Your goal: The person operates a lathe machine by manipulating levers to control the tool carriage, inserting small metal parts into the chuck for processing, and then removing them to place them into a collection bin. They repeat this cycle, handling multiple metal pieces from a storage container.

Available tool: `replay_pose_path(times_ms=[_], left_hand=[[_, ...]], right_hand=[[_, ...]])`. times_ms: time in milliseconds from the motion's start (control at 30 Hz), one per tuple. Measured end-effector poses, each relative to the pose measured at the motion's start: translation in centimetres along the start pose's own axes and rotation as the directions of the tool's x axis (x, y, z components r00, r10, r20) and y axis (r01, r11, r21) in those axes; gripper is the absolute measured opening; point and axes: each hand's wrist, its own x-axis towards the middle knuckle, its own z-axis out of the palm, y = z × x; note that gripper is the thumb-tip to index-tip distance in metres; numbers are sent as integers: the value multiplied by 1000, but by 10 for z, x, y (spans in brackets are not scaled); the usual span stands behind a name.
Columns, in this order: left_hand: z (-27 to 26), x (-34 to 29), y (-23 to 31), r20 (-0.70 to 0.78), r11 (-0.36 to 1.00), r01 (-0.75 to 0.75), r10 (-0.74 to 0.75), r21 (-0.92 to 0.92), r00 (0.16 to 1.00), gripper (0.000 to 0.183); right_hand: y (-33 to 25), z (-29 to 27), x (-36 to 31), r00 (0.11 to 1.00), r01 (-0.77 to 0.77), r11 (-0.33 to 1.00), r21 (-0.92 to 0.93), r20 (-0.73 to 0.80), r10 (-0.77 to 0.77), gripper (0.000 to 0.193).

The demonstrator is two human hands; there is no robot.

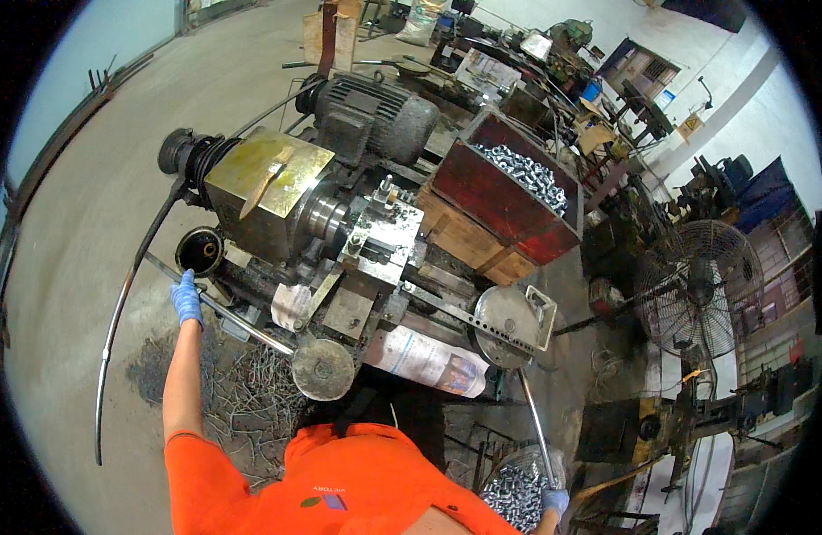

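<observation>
My left hand [187, 300], in a blue glove, is closed round a long metal lever [257, 333] that runs out from a round metal disc [323, 369] at the front of a small lathe. Low on the right, my gloved right hand [554, 503] grips the lower end of a shiny rod [537, 419] that slants down from a larger disc [505, 323]. Between my hands sits the lathe's greasy slide and tool block [384, 236]. Its chuck [324, 217] faces that block, beside a brass-coloured headstock cover [272, 171] with a wooden-handled brush [266, 185] on top.
A red bin [509, 214] of small metal parts [528, 174] stands on a wooden box behind the slide. More parts fill a basket [515, 490] near my right hand. Metal shavings [255, 388] cover the floor at left. A motor [375, 116] and a large fan [701, 285] stand farther off.
</observation>
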Motion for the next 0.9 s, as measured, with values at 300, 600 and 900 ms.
replay_pose_path(times_ms=[300,600,900], left_hand=[[0,-18,20,14,1000,-1,0,9,1000,33],[-1,-17,16,36,1000,14,-13,-18,999,27],[1,-9,9,142,998,39,-33,-41,989,26]], right_hand=[[16,22,15,999,37,999,27,-16,-37,42],[19,26,17,995,100,992,-80,3,-100,43],[32,35,7,963,190,979,-77,-178,-201,32]])
